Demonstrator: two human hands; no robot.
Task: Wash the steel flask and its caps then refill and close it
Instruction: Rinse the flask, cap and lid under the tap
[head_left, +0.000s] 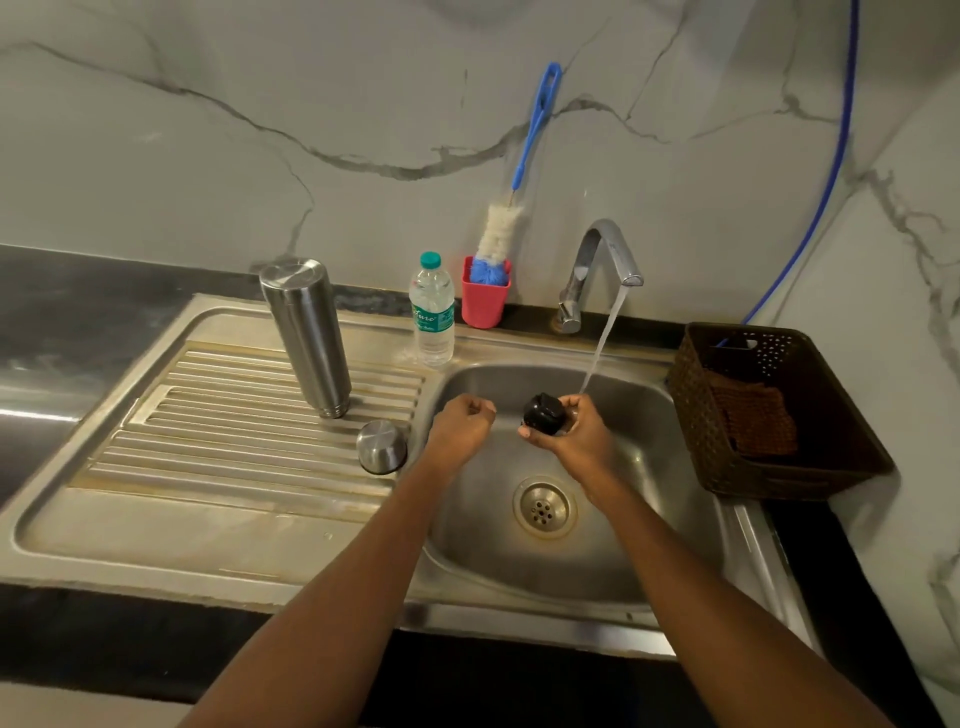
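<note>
Head view: we see the right grip curled round the black cap, holding it over the sink where the stream from the tap lands. The left grip, near it, has its fingers curled in on nothing. The flask stands threaded end down on the drainboard, the steel cap near its base. Behind are a bottle and a red cup holding a brush; a basket sits on the counter.

Both forearms reach forward, the left hand curled empty, the right hand gripping a black cap with its fingers.
</note>
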